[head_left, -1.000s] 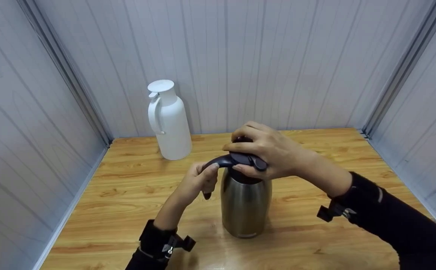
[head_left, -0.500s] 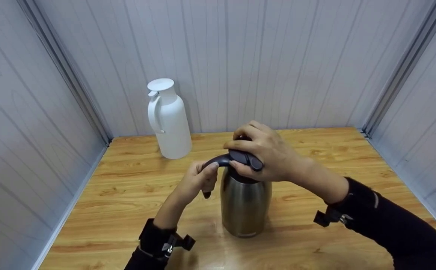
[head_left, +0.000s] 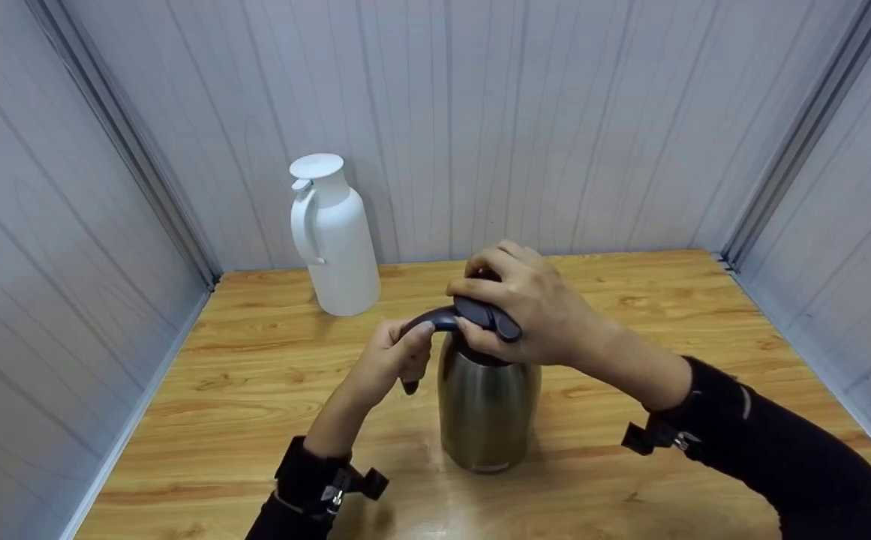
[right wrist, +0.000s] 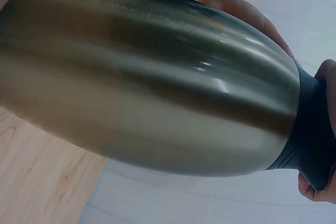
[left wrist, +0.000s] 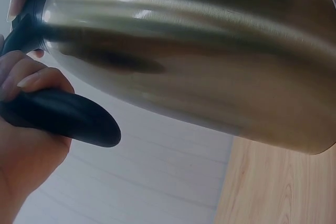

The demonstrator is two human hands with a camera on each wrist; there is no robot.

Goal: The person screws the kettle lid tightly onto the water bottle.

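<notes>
right fingers: curled over the dark lid [head_left: 486, 315] of the steel jug [head_left: 488, 405], thumb on the near side, so it's a grab from above, looks like a grip for twisting the top.
left fingers: wrapped round the black handle [head_left: 424, 327], which I'd guess braces the body against that twist.
right hand [head_left: 533, 311]: sits right on top, wrist coming in from the right edge.
left hand [head_left: 394, 360]: just left of the jug, forearm rising from the near edge.
jug spot: upright, about mid-table, a bit toward the near edge.
white jug [head_left: 332, 236]: parked in the back left corner by the wall, well apart, lid on.
table [head_left: 240, 390]: wood-grain top.
</notes>
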